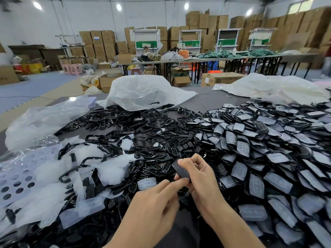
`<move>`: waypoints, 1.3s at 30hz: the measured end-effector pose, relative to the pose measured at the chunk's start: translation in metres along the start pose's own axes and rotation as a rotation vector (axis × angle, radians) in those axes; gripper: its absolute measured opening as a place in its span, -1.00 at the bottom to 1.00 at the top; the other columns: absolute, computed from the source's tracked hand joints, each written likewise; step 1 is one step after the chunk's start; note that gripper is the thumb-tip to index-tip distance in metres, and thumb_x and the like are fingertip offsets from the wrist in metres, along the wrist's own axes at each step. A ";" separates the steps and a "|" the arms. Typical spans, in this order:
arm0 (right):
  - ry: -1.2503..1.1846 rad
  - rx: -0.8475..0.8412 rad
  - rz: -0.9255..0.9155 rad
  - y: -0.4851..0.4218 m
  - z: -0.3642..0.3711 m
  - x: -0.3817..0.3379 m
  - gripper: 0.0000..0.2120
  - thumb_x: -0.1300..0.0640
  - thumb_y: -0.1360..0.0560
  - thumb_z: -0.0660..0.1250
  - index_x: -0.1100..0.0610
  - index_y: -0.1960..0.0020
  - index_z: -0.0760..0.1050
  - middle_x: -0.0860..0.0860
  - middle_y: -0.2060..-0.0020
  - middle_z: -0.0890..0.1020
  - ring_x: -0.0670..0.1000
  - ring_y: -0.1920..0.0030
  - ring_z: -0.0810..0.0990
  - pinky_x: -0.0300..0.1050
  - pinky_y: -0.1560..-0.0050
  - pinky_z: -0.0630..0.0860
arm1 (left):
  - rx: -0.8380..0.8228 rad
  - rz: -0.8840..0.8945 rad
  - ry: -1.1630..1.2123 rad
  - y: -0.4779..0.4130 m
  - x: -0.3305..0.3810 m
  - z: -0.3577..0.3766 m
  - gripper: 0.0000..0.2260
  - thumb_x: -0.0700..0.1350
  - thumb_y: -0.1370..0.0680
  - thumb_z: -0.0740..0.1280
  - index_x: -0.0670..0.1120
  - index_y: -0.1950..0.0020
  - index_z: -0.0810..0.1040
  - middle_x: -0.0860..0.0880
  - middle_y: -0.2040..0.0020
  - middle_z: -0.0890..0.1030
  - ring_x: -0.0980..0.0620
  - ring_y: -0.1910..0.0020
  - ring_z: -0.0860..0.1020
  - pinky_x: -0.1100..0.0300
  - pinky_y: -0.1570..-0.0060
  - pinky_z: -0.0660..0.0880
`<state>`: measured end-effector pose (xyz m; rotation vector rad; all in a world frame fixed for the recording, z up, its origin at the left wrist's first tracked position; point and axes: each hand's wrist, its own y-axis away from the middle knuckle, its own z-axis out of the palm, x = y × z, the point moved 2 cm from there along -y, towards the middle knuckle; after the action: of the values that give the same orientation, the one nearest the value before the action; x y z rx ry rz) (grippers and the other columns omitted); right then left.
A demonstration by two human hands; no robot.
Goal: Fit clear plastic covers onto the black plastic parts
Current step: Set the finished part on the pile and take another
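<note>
Both grips, left hand (pixel 157 203) and right hand (pixel 198 176), pinch one black part (pixel 180 169); I judge the task well underway, covered pile (pixel 268 149) beside many bare parts (pixel 143 140)

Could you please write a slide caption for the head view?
The left hand and right hand hold a black part between loose frames and covered parts.

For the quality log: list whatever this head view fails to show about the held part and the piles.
Small flat black plastic part: head view, the right hand and left hand hide its lower end; whether a clear cover is on it cannot be told.
Heap of clear-covered black parts: head view, cut off by the right and bottom edges.
Brown cardboard boxes: head view, labels too small to read.
</note>
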<state>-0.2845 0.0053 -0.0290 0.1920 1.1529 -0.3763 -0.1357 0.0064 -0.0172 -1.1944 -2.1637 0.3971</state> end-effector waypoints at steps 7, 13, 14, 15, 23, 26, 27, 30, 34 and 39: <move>0.033 -0.016 -0.006 0.001 0.002 0.000 -0.61 0.29 -0.50 0.38 -0.02 0.41 0.39 -0.01 0.44 0.53 -0.03 0.44 0.54 -0.22 0.36 0.52 | 0.052 -0.078 -0.037 -0.001 -0.006 -0.007 -0.69 -0.05 -0.57 0.17 0.18 -0.28 0.49 0.29 0.15 0.53 0.40 0.38 0.38 0.49 0.37 0.36; 0.139 -0.033 -0.046 0.006 0.007 0.002 -0.74 0.30 -0.51 0.40 0.11 0.27 0.40 0.00 0.43 0.55 -0.09 0.42 0.50 -0.24 0.33 0.53 | 0.052 -0.102 -0.306 -0.002 -0.016 -0.010 -0.70 -0.04 -0.57 0.11 0.18 -0.25 0.46 0.11 0.23 0.55 0.09 0.38 0.56 0.12 0.49 0.48; 0.154 -0.032 -0.045 0.006 0.008 0.003 -0.75 0.30 -0.51 0.40 0.13 0.26 0.39 -0.01 0.44 0.55 -0.10 0.43 0.49 -0.26 0.34 0.53 | 0.061 -0.119 -0.328 -0.002 -0.016 -0.011 -0.71 -0.04 -0.56 0.11 0.18 -0.23 0.46 0.10 0.24 0.55 0.08 0.40 0.55 0.12 0.52 0.47; 0.170 -0.032 -0.042 0.007 0.010 0.003 -0.76 0.31 -0.51 0.39 0.14 0.25 0.38 -0.01 0.45 0.54 -0.11 0.44 0.48 -0.26 0.34 0.52 | 0.072 -0.128 -0.342 -0.002 -0.017 -0.011 -0.73 -0.04 -0.56 0.11 0.17 -0.21 0.45 0.10 0.25 0.55 0.07 0.42 0.55 0.13 0.53 0.45; 0.185 0.020 -0.013 0.008 0.008 0.001 -0.77 0.29 -0.51 0.40 0.15 0.24 0.40 0.09 0.32 0.57 0.00 0.39 0.56 -0.28 0.39 0.51 | 0.258 -0.225 -0.235 -0.001 -0.021 -0.016 -0.77 -0.08 -0.54 0.25 0.07 -0.16 0.56 0.22 0.20 0.62 0.15 0.35 0.53 0.39 0.37 0.26; 0.175 0.008 -0.009 0.008 0.009 0.002 -0.77 0.29 -0.51 0.40 0.15 0.23 0.40 0.08 0.32 0.58 0.01 0.38 0.56 -0.28 0.38 0.52 | 0.253 -0.199 -0.196 0.000 -0.021 -0.016 -0.74 -0.09 -0.54 0.27 0.09 -0.20 0.54 0.26 0.22 0.54 0.19 0.35 0.48 0.41 0.36 0.30; 0.166 0.000 -0.008 0.008 0.009 0.002 -0.78 0.29 -0.52 0.40 0.16 0.23 0.40 0.08 0.32 0.58 0.00 0.38 0.56 -0.27 0.37 0.53 | 0.223 -0.170 -0.176 0.000 -0.020 -0.015 -0.74 -0.08 -0.56 0.24 0.10 -0.22 0.53 0.26 0.18 0.57 0.21 0.34 0.49 0.42 0.37 0.34; 0.150 -0.005 -0.017 0.007 0.008 0.003 -0.78 0.29 -0.52 0.40 0.15 0.22 0.41 0.02 0.37 0.58 -0.07 0.39 0.54 -0.27 0.33 0.53 | 0.089 -0.099 -0.089 0.001 -0.014 -0.007 -0.69 -0.04 -0.58 0.15 0.16 -0.27 0.52 0.20 0.06 0.63 0.20 0.29 0.58 0.17 0.37 0.55; 0.103 0.047 0.002 0.003 0.002 0.003 -0.86 0.25 -0.53 0.40 0.17 0.16 0.46 0.02 0.40 0.58 -0.03 0.40 0.59 -0.25 0.36 0.53 | 0.001 -0.026 0.006 0.001 -0.002 0.006 -0.64 -0.07 -0.51 0.20 0.21 -0.24 0.57 0.17 0.17 0.59 0.15 0.36 0.48 0.26 0.42 0.49; 0.092 -0.014 -0.032 0.003 0.002 0.004 -0.85 0.08 -0.47 0.48 0.15 0.05 0.62 0.00 0.29 0.67 -0.04 0.31 0.63 -0.23 0.23 0.57 | 0.249 -0.160 0.133 0.001 -0.009 0.000 -0.80 0.04 -0.61 0.21 0.28 -0.14 0.55 0.25 0.20 0.59 0.25 0.42 0.45 0.50 0.36 0.34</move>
<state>-0.2798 0.0069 -0.0319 0.1802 1.2502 -0.3913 -0.1319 -0.0008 -0.0210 -0.8791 -2.0106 0.4864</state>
